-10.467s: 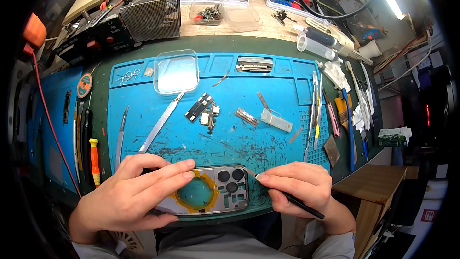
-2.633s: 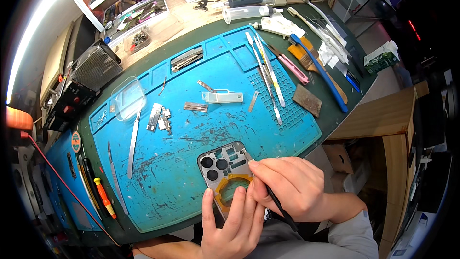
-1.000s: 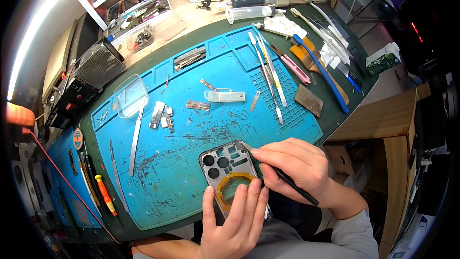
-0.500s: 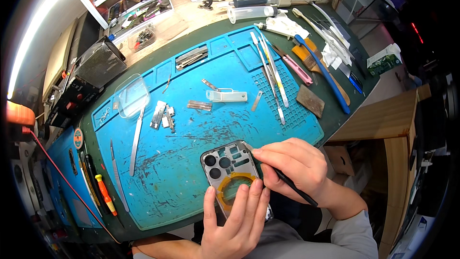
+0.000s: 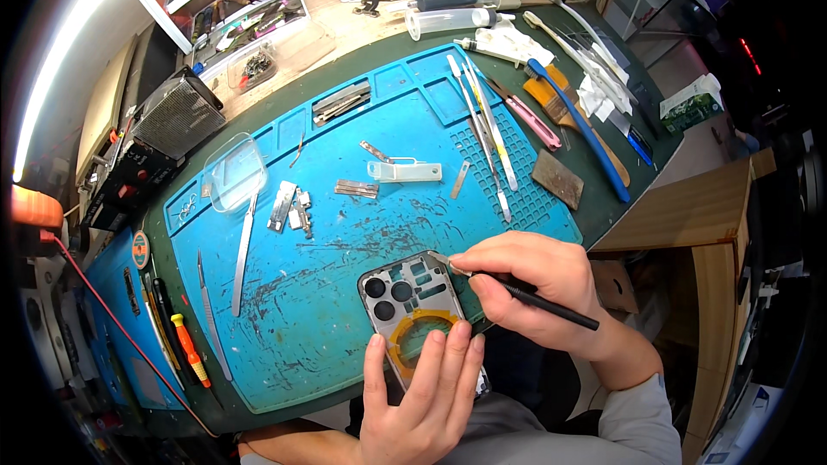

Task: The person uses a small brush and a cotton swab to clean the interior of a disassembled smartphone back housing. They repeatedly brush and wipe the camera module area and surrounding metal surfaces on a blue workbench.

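A phone's back housing (image 5: pixel 428 304) lies near the front edge of the blue work mat, with round black camera openings at its upper left and a yellow-orange ring in the middle. My left hand (image 5: pixel 422 409) holds its lower end, thumb at the left edge and the fingers stretched across toward the right edge, hiding that part. In a pinch, my right hand (image 5: pixel 538 288) grips a slim craft knife (image 5: pixel 551 306) by its black handle. Its flat metal tip touches the housing's upper right corner.
On the blue mat (image 5: pixel 319 319) lie metal tweezers (image 5: pixel 245 254), small metal parts (image 5: pixel 289 211), a clear plastic box (image 5: pixel 234 174) and long thin tools (image 5: pixel 487 133). Brushes (image 5: pixel 594 146) and a pink cutter (image 5: pixel 532 122) lie at the right. A black powered box (image 5: pixel 129 172) stands at the left.
My right hand has turned, so the knife's handle end has swung right and up, lying flatter. Its tip stays at the housing's upper right corner. My left hand stays put.
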`<state>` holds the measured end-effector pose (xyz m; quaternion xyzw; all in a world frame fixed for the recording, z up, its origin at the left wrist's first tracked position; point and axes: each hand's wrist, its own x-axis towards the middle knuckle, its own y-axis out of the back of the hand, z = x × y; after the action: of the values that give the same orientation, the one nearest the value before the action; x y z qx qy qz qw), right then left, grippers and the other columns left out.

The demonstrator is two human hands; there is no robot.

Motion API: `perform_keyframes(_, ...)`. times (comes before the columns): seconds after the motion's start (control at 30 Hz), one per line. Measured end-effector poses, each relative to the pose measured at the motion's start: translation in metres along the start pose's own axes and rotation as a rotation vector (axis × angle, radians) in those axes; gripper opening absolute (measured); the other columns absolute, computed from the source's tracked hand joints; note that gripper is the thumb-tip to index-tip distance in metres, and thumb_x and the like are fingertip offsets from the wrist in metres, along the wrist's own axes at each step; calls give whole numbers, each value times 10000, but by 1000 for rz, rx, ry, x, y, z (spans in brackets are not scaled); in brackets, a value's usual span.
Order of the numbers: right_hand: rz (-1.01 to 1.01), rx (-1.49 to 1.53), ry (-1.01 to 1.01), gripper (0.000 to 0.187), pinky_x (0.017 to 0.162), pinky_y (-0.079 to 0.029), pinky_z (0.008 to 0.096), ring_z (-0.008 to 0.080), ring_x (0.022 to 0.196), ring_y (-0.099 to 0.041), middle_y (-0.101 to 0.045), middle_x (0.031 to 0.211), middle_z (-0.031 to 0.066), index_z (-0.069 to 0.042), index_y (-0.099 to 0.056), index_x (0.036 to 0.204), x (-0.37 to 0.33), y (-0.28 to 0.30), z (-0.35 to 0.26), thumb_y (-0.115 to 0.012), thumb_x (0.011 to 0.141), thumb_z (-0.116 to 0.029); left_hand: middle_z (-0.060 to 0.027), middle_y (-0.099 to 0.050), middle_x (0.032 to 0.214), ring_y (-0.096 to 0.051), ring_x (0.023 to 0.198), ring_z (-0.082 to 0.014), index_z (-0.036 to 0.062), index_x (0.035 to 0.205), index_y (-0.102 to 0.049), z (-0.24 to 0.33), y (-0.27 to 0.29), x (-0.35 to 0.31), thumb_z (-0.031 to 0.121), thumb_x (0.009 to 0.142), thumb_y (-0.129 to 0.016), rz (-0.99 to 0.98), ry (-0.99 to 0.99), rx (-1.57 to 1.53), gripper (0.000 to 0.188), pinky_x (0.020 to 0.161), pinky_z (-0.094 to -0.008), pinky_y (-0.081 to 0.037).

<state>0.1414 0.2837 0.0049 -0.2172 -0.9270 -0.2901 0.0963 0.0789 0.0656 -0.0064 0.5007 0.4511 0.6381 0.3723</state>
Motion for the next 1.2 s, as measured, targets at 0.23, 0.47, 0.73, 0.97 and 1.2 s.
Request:
perform_keyframes(0.23,39,-67,92,279,739,-616,367,300,848,-781,-787,992,163,27,-780,1136,-6,-1,5,-794,857,39,-170,-668,1493,-572,1446,-311,4,1385,-719,-10,18,6,105,982,-585,-63,-96,-29,437,1147,-682,-466)
perform_keyframes(0.47,8,-55,91,283,771,-617,370,310,876,-783,-791,1003,167,27,-778,1150,-1,-2,5,-791,867,31,-168,-667,1494,-576,1443,-309,5,1387,-718,-9,19,6,100,979,-598,-75,-92,-30,436,1144,-678,-468)
perform_keyframes(0.73,-30,24,32,261,797,-621,366,304,904,-787,-793,1022,175,31,-785,1153,2,3,7,-774,894,10,-160,-667,1496,-576,1444,-304,12,1382,-722,-9,17,6,101,984,-602,-53,-93,-33,425,1147,-674,-468)
perform_keyframes(0.97,-96,88,-22,272,820,-613,349,283,955,-778,-791,1077,162,26,-779,1187,5,8,8,-757,917,3,-155,-665,1500,-569,1451,-306,15,1382,-722,-11,16,4,101,987,-618,-45,-103,-27,418,1154,-673,-465)
perform_keyframes(1.2,-47,57,31,273,781,-598,340,240,910,-750,-788,1063,144,12,-784,1185,5,12,5,-763,914,-10,-87,-710,1452,-569,1426,-300,87,1333,-770,-21,22,2,183,967,-685,-76,-95,-61,388,1185,-646,-463)
